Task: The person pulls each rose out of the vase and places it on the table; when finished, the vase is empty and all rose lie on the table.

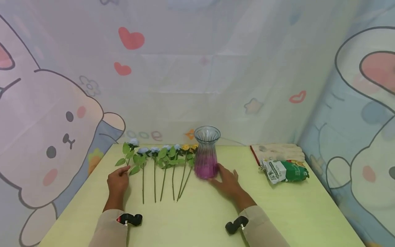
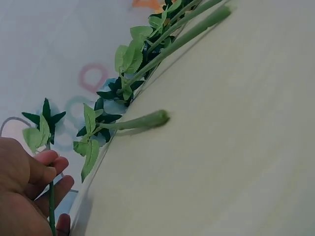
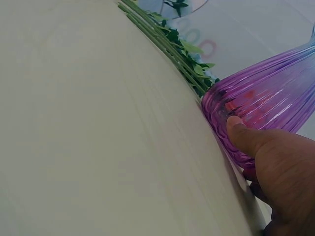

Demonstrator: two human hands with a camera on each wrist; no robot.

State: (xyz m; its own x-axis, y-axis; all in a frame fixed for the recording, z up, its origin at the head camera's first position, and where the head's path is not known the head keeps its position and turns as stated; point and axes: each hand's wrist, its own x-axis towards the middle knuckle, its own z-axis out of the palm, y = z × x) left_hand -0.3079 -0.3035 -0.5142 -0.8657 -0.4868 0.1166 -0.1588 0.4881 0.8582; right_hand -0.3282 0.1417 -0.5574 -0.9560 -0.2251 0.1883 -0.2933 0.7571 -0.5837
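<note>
My left hand (image 1: 118,180) pinches the green stem (image 2: 51,201) of a pale blue artificial rose (image 1: 134,141) between thumb and fingers, its bloom pointing up at the table's left. Beside it several more stemmed flowers lie in a row, pale blue roses (image 1: 155,150) on the left and yellow ones (image 1: 186,147) at the right end. A ribbed glass vase (image 1: 206,154), clear at the top and purple below, stands upright just right of the row. Around its base my right hand (image 1: 229,183) has its thumb in front and fingers behind, as the right wrist view shows.
Pale work gloves (image 1: 277,151) with a dark red cuff edge lie at the table's back right. In front of them is a green and white packet (image 1: 293,171). A printed cloth backdrop (image 1: 185,85) rises behind the yellow-green table (image 1: 185,226) and along both sides.
</note>
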